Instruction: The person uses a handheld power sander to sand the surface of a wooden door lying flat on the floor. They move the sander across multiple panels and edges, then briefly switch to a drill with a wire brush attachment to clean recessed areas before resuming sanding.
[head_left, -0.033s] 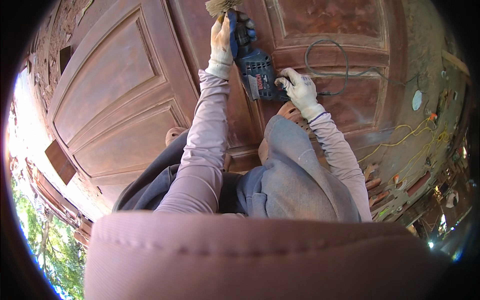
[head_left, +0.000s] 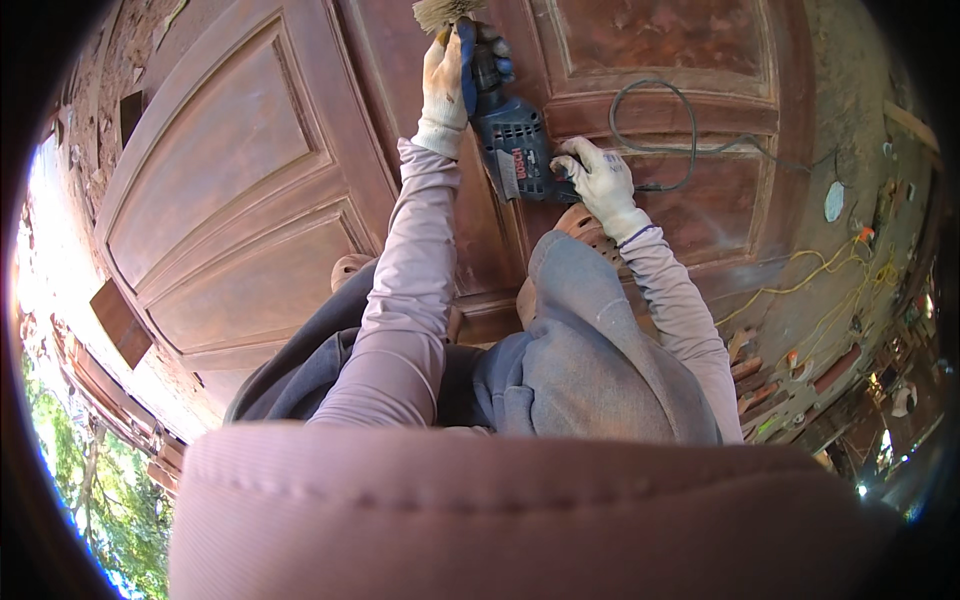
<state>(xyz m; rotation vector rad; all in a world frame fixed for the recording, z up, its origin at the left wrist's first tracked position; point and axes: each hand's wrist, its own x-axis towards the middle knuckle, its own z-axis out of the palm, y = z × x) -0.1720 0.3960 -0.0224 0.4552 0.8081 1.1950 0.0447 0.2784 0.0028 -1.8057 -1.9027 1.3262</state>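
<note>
A blue power drill (head_left: 512,150) with a wire brush (head_left: 440,12) on its tip rests on a large brown panelled wooden door (head_left: 220,170) lying flat. My left hand (head_left: 443,85), in a white glove, grips the drill's front part just behind the brush. Also gloved, my right hand (head_left: 598,180) holds the rear handle. The drill's dark cable (head_left: 660,95) loops over the door's upper right panel. My knees in grey trousers (head_left: 570,300) are on the door below the tool.
Yellow cords (head_left: 830,290) and a white round object (head_left: 834,202) lie on the dirt ground to the right of the door. A small brown wooden block (head_left: 120,322) sits by the door's left edge. Trees (head_left: 90,480) show at lower left.
</note>
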